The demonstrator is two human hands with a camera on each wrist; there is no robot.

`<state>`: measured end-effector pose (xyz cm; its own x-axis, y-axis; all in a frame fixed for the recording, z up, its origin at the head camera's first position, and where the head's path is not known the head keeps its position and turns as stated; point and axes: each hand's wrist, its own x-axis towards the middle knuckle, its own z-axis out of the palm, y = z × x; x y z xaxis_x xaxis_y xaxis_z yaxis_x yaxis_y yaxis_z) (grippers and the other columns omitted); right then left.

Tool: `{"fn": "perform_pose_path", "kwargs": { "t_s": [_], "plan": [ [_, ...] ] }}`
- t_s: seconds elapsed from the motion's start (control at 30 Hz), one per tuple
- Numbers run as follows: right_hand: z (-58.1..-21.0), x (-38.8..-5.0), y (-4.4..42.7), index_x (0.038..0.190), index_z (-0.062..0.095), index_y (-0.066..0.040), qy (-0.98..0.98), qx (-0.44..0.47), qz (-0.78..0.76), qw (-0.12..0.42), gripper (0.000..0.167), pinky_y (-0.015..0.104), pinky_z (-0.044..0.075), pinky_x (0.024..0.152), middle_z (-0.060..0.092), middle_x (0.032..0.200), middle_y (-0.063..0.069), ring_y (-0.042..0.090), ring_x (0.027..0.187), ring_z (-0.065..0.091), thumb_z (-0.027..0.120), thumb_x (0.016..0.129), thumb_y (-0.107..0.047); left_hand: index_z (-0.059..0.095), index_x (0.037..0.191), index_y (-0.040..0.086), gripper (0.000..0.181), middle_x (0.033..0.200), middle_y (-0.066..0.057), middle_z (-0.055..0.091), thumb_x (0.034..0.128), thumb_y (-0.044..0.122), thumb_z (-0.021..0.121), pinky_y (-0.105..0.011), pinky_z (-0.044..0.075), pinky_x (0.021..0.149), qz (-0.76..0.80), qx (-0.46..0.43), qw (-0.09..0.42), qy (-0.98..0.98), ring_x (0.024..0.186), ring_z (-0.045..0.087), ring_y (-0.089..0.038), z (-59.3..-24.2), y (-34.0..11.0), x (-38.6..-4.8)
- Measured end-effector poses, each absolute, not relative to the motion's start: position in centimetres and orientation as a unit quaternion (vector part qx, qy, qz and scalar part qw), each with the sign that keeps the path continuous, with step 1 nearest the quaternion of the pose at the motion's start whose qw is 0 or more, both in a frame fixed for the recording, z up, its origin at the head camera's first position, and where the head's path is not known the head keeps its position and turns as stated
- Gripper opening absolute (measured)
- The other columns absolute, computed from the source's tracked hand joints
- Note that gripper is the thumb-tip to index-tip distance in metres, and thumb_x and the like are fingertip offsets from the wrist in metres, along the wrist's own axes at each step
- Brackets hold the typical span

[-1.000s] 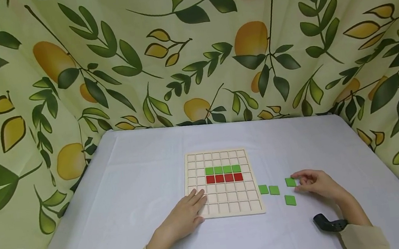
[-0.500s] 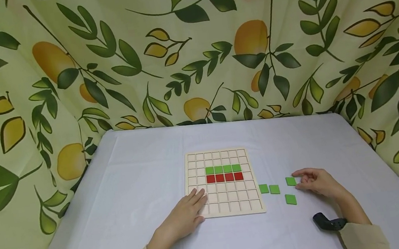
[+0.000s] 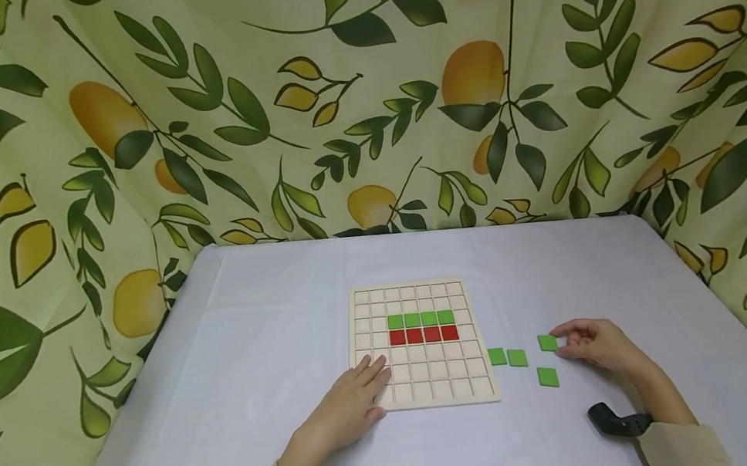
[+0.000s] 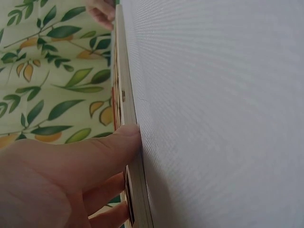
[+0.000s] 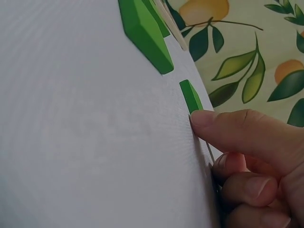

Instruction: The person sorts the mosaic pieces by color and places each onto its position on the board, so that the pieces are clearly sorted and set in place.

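While the person's left hand [image 3: 347, 406] lies with fingers extended over the near left part of a pale wooden square-gridded board [image 3: 431, 391] (its thumb against the near edge), the right hand [image 3: 597, 345] pinches a flat green square tile [image 3: 546, 343] narrowly between thumb and forefinger, on the white cloth-covered desk [image 3: 270, 300] right of the board. Three other green square tiles [image 3: 517, 358] lie between or near them, one just beside the board. On it, four green square tiles [image 3: 412, 320] form a row directly beyond four red square tiles [image 3: 414, 336].
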<state>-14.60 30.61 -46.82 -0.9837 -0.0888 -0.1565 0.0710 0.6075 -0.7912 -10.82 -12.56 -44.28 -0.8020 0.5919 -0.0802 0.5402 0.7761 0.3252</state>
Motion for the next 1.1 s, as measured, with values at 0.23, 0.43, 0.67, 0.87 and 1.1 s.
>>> {"fn": "perform_pose_path", "kwargs": {
  "t_s": [0.23,0.43,0.67,0.87,1.1],
  "plan": [
    [-47.0,-14.5,30.6,0.11,0.064,0.01,0.899,-0.021,-0.432,0.07,0.034,0.019,0.036,0.047,0.048,0.067,-0.008,0.0,0.055,0.04,0.072,0.082,-0.007,0.048,0.141,0.003,0.054,0.153,-0.013,0.041,0.0915,0.021,0.062,-0.052,0.038,0.114,0.141,0.302,0.082,0.939,0.144,0.036,-0.035,-44.3,-12.5,-10.7],
    [-47.0,-14.6,30.4,0.109,0.064,0.009,0.899,-0.015,-0.432,0.065,0.034,0.019,0.037,0.048,0.049,0.067,-0.008,-0.001,0.056,0.04,0.073,0.082,-0.008,0.047,0.141,0.003,0.055,0.153,-0.013,0.042,0.0911,0.021,0.062,-0.051,0.039,0.114,0.135,0.304,0.08,0.94,0.144,0.036,-0.034,-44.3,-12.6,-10.6],
    [-46.9,-14.4,30.2,0.108,0.065,0.009,0.902,-0.011,-0.428,0.053,0.032,0.018,0.036,0.048,0.048,0.068,-0.009,-0.001,0.057,0.04,0.072,0.081,-0.007,0.047,0.141,0.003,0.055,0.153,-0.013,0.042,0.091,0.02,0.063,-0.051,0.039,0.113,0.134,0.308,0.08,0.939,0.144,0.037,-0.034,-44.3,-12.6,-10.7],
    [-46.8,-14.3,29.9,0.107,0.065,0.008,0.904,-0.009,-0.424,0.044,0.031,0.018,0.036,0.049,0.049,0.068,-0.009,-0.001,0.057,0.04,0.072,0.081,-0.007,0.048,0.141,0.003,0.054,0.153,-0.013,0.042,0.0912,0.021,0.062,-0.051,0.038,0.114,0.138,0.307,0.08,0.938,0.144,0.036,-0.035,-44.4,-12.6,-10.7],
    [-46.6,-14.3,29.3,0.106,0.065,0.009,0.904,-0.027,-0.426,0.029,0.031,0.019,0.036,0.048,0.049,0.069,-0.008,-0.001,0.058,0.04,0.074,0.08,-0.006,0.048,0.141,0.003,0.054,0.153,-0.013,0.042,0.0914,0.02,0.062,-0.051,0.039,0.114,0.136,0.308,0.077,0.939,0.144,0.037,-0.035,-44.3,-12.7,-10.6]
  ]
}}
